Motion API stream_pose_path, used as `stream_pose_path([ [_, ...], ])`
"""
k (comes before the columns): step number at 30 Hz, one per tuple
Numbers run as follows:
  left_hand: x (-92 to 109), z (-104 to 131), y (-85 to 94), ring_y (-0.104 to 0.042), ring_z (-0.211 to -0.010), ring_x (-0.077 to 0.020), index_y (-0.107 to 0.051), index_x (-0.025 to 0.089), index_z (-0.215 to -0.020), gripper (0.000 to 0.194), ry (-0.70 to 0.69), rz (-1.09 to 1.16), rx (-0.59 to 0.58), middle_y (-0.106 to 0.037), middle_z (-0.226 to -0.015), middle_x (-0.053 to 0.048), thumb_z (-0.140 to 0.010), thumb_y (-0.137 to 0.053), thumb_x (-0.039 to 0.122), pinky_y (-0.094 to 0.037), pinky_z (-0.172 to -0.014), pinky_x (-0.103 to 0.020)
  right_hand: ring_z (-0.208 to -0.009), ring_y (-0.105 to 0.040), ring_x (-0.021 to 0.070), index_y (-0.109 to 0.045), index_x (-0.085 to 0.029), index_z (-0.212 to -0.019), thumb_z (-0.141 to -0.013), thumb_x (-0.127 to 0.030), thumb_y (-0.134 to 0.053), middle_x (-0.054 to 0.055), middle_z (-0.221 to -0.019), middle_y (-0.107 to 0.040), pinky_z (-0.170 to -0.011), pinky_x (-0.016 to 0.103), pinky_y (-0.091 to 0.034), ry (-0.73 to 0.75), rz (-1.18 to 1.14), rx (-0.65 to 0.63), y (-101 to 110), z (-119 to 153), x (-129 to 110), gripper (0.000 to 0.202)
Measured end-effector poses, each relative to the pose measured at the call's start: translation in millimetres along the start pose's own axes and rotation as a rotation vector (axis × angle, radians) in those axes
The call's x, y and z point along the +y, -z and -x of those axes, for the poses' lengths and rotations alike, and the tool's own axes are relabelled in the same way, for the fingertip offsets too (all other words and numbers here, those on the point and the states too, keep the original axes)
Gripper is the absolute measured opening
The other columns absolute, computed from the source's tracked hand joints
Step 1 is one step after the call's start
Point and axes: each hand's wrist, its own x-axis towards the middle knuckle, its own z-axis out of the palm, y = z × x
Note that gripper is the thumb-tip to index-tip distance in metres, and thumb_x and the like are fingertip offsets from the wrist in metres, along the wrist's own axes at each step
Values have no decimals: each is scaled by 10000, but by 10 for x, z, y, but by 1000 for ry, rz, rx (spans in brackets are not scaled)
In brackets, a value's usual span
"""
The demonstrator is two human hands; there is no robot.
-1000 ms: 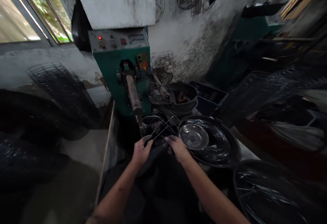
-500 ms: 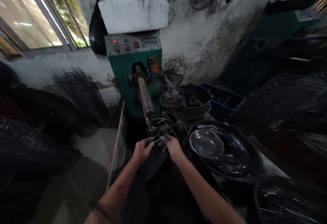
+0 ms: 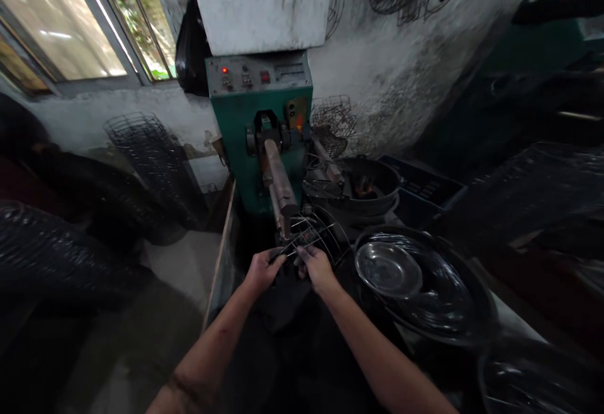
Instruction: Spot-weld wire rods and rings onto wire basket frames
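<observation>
Both hands grip a small frame of thin metal wires (image 3: 311, 233) below the arms of a green spot-welding machine (image 3: 231, 128). My left hand (image 3: 264, 270) pinches the frame's near left edge between thumb and fingers. Close beside it, my right hand (image 3: 315, 268) is closed on the near edge, its fingertips dark. The wires cross in a grid and end in curved pieces to the right. Just above the left fingertips is the tip of the machine's lower arm, next to the thick upper electrode arm (image 3: 281, 181). Whether the tip touches the wires I cannot tell.
On the right, a wide dark basin (image 3: 488, 313) holds shiny wire rings and a metal bowl (image 3: 389, 269). Behind it stands a round pan (image 3: 394, 181). Stacked wire baskets (image 3: 151, 168) stand at left. A white foam block (image 3: 264, 14) tops the machine.
The whole view has shifted a little, so the machine appears further right. My hands keep hold of the wire frame, which sits slightly higher and closer under the machine's arms.
</observation>
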Motion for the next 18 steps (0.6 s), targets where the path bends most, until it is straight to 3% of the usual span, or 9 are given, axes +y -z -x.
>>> stream_pose_path([
  [18,-23,-92,53,-668,-809,-197,-714,116,-984,324,-20,-38,34,-741,-888,-58,-829,-565,358,-538,-737,-280,-329,-328,52,-505,-195,-648,-539,-517,-737,-64,-431,-488,-302,186,-249,-12,-3,43,-113,-123,-14,412],
])
